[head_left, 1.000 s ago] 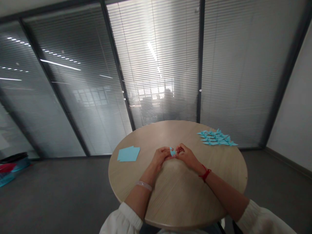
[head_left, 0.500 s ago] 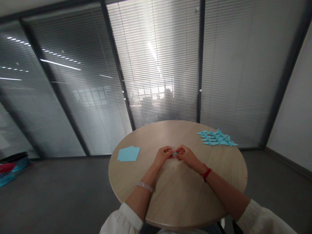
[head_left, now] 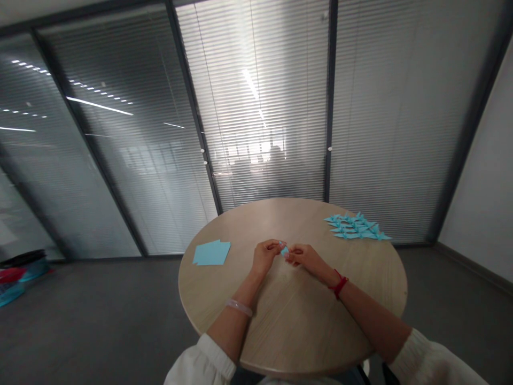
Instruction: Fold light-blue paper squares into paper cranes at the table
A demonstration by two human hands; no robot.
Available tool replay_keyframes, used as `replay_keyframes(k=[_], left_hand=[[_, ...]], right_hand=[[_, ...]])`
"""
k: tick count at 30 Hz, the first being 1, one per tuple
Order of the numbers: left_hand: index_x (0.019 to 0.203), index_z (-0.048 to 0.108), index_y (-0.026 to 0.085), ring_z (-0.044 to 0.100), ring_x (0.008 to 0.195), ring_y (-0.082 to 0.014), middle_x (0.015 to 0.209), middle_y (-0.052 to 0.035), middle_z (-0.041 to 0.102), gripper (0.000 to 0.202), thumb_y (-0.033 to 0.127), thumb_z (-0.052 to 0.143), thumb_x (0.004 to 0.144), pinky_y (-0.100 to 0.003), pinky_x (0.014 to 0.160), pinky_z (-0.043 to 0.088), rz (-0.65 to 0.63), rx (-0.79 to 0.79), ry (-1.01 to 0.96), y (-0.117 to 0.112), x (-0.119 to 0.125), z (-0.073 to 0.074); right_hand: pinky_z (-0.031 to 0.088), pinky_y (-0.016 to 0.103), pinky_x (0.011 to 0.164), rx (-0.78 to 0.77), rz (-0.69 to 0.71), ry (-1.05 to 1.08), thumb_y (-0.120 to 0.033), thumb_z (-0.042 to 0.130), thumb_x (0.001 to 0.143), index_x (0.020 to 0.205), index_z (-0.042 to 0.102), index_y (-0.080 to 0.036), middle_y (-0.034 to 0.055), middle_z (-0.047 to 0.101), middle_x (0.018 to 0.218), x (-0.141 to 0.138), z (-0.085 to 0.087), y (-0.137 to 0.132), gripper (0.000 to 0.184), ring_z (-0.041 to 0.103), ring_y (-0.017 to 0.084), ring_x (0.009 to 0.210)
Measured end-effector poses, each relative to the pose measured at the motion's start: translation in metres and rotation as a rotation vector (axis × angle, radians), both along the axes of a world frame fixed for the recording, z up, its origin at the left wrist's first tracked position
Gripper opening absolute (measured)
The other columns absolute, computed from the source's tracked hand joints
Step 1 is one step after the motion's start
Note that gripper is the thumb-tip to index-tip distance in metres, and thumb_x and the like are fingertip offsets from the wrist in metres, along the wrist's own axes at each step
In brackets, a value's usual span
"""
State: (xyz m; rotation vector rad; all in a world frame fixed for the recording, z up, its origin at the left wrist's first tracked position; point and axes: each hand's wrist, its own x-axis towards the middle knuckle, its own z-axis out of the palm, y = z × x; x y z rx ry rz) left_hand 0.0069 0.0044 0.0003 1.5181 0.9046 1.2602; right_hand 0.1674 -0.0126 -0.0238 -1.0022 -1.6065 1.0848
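Note:
Between my two hands is a small piece of folded blue paper (head_left: 284, 251), partly covered by fingers. My left hand (head_left: 265, 255) pinches it from the left side. From the right, my right hand (head_left: 303, 256) grips its other edge with thumb and fingers. Both hands are over the middle of the round wooden table (head_left: 296, 315). On the left lies a small stack of flat blue paper sheets (head_left: 211, 253). Several folded blue paper cranes (head_left: 356, 226) sit grouped in rows at the table's far right.
Glass partitions with blinds (head_left: 264, 107) stand just behind the table. Blue and red containers or bags (head_left: 24, 275) are on the floor at far left, too blurred to tell. A white wall (head_left: 481, 182) rises on the right.
My right hand has turned and lowered slightly, and the fingers of my hands have drawn a little apart. More of the folded blue paper shows between them.

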Motion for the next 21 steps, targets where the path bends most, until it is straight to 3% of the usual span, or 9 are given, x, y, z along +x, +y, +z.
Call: replay_keyframes(k=[4,14,21], left_hand=[[0.069,0.072,0.014,0.06,0.065,-0.0144,0.072,-0.0063,0.07,0.013,0.026,0.073,0.064,-0.022,0.065,0.046,-0.023,0.026,0.031,-0.0009,0.0017,0.0003],[0.071,0.07,0.013,0.06,0.06,-0.014,0.069,-0.0069,0.069,0.022,0.034,0.072,0.066,-0.023,0.06,0.046,-0.035,-0.02,-0.016,-0.004,0.0056,0.0005],[0.073,0.071,0.012,0.059,0.059,-0.0134,0.067,-0.0062,0.068,0.024,0.035,0.068,0.069,-0.022,0.059,0.046,-0.003,0.001,0.021,-0.0006,0.0027,-0.0036]], right_hand=[[0.046,0.027,0.062,0.035,0.05,-0.066,-0.055,0.058,0.073,0.074,0.07,-0.013,0.0077,0.07,0.075,0.0009,-0.0002,-0.0004,0.043,0.061,0.016,0.066],[0.042,0.025,0.057,0.134,-0.086,-0.161,-0.048,0.061,0.073,0.061,0.071,-0.016,0.0037,0.068,0.059,0.0003,0.007,-0.0031,0.036,0.061,0.018,0.058],[0.046,0.025,0.057,0.062,0.011,-0.088,-0.053,0.058,0.074,0.076,0.072,-0.015,0.0066,0.07,0.073,0.0004,0.0015,0.0,0.041,0.061,0.017,0.063]])
